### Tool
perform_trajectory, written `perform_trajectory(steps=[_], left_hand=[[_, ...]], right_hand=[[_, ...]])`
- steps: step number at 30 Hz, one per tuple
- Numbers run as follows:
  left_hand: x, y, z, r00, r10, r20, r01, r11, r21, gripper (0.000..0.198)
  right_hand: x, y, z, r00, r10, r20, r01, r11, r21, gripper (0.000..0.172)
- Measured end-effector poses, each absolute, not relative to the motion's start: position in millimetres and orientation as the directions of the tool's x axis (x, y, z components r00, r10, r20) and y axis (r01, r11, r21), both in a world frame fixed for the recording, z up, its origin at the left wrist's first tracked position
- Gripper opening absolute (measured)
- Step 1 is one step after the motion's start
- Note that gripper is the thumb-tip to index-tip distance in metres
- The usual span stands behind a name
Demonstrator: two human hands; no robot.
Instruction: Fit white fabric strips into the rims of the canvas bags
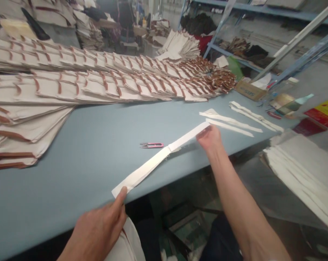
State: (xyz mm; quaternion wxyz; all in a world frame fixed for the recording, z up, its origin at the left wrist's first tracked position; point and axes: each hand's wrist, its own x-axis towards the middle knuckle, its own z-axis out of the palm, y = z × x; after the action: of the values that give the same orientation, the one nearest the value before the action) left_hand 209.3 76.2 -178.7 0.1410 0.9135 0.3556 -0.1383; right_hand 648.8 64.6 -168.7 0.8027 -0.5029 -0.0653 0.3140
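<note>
A long white fabric strip (pixel 146 167) stretches slantwise above the table's front edge, with a seam and frayed threads near its middle. Its near left end is pinched by my left hand (pixel 100 225), thumb on top. My right hand (pixel 210 137) grips the far end, its fingers partly hidden beneath. Pink thread snips (pixel 152 145) lie on the blue table just beyond the strip. Past my right hand, more white fabric strips (pixel 230 122) rest on the table. A cream cloth piece (pixel 127 241) hangs below my left hand; whether that hand also holds it, I cannot tell.
Overlapping rows of cream fabric pieces with brown edging (pixel 99 85) cover the table's back; more such pieces (pixel 17 137) lie at left. A cardboard box (pixel 250 90) stands at the far right end, near a blue shelf rack (pixel 302 65). Folded white fabric (pixel 302 181) is stacked at right.
</note>
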Motion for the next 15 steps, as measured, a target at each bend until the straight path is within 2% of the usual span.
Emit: perform_trajectory(steps=[3,6,7,8,10,13,15], left_hand=[[205.9,76.8,-187.6,0.708,0.631,-0.316,0.696,-0.698,0.166,0.055],[203.4,77.8,-192.3,0.702,0.652,-0.286,0.708,-0.683,0.180,0.054],[202.3,78.0,-193.1,0.705,0.652,-0.280,0.706,-0.683,0.188,0.053],[201.2,78.1,-193.6,0.709,0.650,-0.274,0.702,-0.685,0.194,0.053],[199.5,77.7,-194.3,0.716,0.651,-0.251,0.697,-0.689,0.200,0.052],[199.4,74.9,-194.7,0.686,0.706,-0.178,0.726,-0.646,0.236,0.054],[200.4,71.7,-194.2,0.623,0.772,-0.125,0.763,-0.564,0.315,0.054]], right_hand=[[675.5,65.9,-163.7,0.841,0.484,-0.241,-0.424,0.315,-0.849,0.032],[688.6,63.7,-151.6,0.869,0.441,-0.225,-0.391,0.331,-0.859,0.021],[689.1,63.2,-146.2,0.873,0.441,-0.209,-0.375,0.334,-0.864,0.029],[687.5,63.0,-140.4,0.874,0.448,-0.188,-0.358,0.334,-0.872,0.037],[677.2,64.7,-128.6,0.863,0.485,-0.138,-0.320,0.315,-0.893,0.042],[645.8,71.6,-112.8,0.807,0.586,-0.066,-0.248,0.236,-0.939,0.033],[616.9,77.1,-103.4,0.747,0.664,-0.030,-0.189,0.169,-0.967,0.025]])
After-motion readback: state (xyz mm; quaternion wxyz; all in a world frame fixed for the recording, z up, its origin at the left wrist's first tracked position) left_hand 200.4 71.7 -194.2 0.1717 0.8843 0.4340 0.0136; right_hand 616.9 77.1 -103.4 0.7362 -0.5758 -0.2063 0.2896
